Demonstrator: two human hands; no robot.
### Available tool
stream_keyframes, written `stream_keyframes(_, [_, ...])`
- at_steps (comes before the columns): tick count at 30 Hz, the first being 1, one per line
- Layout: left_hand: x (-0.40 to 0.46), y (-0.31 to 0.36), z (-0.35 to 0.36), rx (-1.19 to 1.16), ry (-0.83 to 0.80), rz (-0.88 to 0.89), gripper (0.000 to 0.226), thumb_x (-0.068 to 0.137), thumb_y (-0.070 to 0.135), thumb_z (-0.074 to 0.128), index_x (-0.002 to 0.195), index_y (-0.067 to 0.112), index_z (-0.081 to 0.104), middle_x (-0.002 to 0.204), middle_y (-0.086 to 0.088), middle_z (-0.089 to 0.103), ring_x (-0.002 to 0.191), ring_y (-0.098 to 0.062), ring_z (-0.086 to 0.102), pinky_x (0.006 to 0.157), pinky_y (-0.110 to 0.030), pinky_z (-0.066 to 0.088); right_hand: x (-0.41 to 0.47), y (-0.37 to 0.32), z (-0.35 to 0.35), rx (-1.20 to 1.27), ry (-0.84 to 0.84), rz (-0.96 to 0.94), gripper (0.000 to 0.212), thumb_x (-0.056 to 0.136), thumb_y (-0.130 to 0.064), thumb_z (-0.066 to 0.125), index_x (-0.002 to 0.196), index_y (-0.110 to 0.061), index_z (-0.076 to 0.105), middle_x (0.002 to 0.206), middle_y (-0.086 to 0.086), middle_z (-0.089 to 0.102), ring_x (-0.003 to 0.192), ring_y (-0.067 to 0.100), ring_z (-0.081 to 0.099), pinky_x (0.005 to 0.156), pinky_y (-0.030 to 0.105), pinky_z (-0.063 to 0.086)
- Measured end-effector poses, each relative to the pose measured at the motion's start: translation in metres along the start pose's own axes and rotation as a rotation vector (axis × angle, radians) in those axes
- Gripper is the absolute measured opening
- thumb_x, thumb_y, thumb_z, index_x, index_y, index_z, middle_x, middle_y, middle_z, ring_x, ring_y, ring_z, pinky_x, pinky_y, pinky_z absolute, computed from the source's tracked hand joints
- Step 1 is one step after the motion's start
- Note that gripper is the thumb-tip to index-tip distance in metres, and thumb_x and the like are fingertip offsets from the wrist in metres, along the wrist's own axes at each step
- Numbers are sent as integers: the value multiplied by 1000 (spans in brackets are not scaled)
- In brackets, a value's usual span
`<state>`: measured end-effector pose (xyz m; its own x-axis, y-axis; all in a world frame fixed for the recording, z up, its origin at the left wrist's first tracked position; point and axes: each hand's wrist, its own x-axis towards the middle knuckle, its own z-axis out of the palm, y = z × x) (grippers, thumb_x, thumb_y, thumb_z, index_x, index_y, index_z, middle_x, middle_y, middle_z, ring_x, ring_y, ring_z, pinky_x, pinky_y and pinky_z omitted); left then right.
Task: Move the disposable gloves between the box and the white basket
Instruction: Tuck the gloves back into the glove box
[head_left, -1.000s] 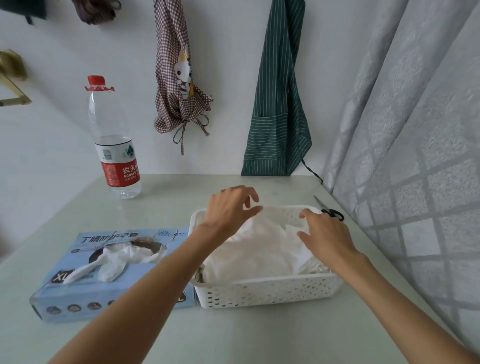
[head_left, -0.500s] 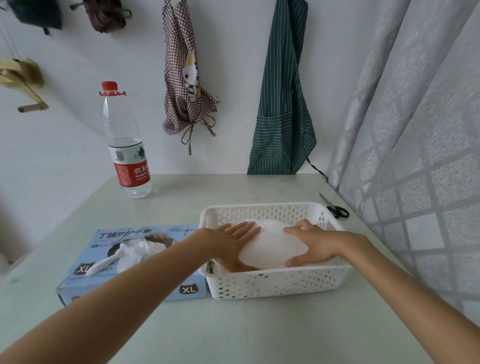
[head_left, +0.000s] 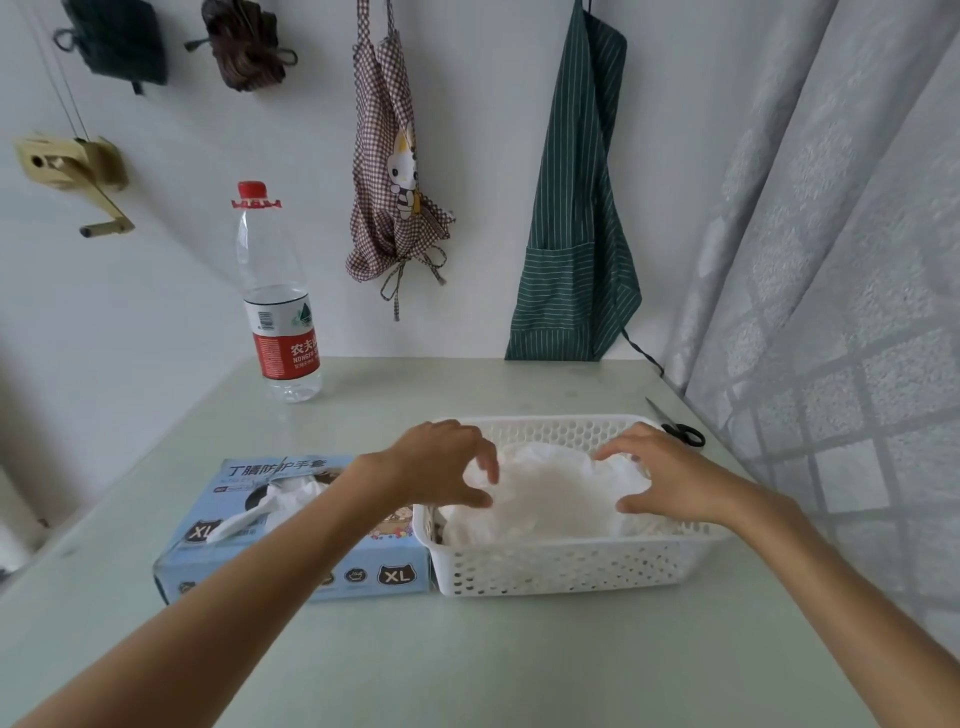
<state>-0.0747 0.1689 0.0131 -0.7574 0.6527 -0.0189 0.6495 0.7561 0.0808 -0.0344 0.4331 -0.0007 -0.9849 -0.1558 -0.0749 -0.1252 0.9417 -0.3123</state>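
The blue glove box (head_left: 291, 525) reads "XL" on its front and top, with "丁腈防护手套" across the top. The water bottle (head_left: 278, 312) has a red label showing "农夫" and, seemingly, "NONGFU".

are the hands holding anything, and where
Both hands grip the pile of white gloves in the basket: left hand at its left edge, right hand at its right.

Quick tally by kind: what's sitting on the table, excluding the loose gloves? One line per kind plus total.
Water bottle: 1
Glove box: 1
White basket: 1
Scissors: 1
Total: 4
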Motion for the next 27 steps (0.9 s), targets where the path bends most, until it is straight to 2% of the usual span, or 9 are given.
stream_keyframes(2, [-9,-1,-1,114,14,-4,20,87,40,62,105,31,66,112,14,64,104,-8,57,82,-23,32,-2,-1,2,-84,-51,30,45,81,-21,73,123,-30,56,113,-9,44,101,7,45,84,21,36])
stream_keyframes(5, [-14,-1,5,169,-37,-2,19,89,35,59,104,29,69,107,13,69,97,-6,62,90,-22,35,-1,-3,8,-84,-181,85,28,82,-20,72,105,-32,61,106,-6,54,84,5,50,77,18,40])
stream_keyframes(8, [-24,-8,-3,-26,-11,-11,19,91,28,58,107,28,70,110,12,69,100,-4,62,87,-19,42,1,-13,-1,-77,-140,118,24,85,-21,69,105,-32,63,110,-8,56,95,7,54,81,20,42])
stream_keyframes(11, [-53,-30,-12,-233,134,-93,20,92,31,57,110,33,67,116,17,65,105,0,58,89,-21,43,6,-44,-10,-43,-2,62,20,87,-25,66,104,-35,63,114,-11,58,99,7,55,85,23,44])
stream_keyframes(16, [-124,-95,0,-333,336,-457,26,95,23,53,115,36,62,121,14,62,101,-8,60,89,-27,47,23,-143,24,132,104,-212,16,91,-27,61,103,-35,64,109,-17,62,98,1,55,88,29,48])
stream_keyframes(18, [-146,-117,7,-410,283,-514,30,98,19,47,124,29,57,128,10,58,102,-11,59,88,-23,44,35,-184,44,175,114,-307,16,92,-31,59,106,-34,65,110,-17,62,103,3,54,91,30,46])
stream_keyframes(20, [-156,-132,14,-516,147,-502,38,101,15,39,138,20,43,142,10,40,125,-11,43,97,-16,32,45,-215,59,173,127,-374,23,91,-39,58,113,-34,62,115,-16,60,109,5,50,91,28,43])
stream_keyframes(23, [-158,-150,25,-541,16,-511,45,102,16,35,146,20,29,155,3,17,142,-15,20,112,-23,17,57,-243,81,124,113,-442,39,87,-47,61,124,-34,57,120,-12,56,113,8,47,89,27,40])
stream_keyframes(27, [-160,-164,31,-480,-73,-536,51,99,31,40,147,31,24,155,7,12,142,-18,17,116,-40,21,57,-245,105,158,182,-418,20,87,-45,62,98,-30,68,106,-14,62,99,8,55,83,25,43])
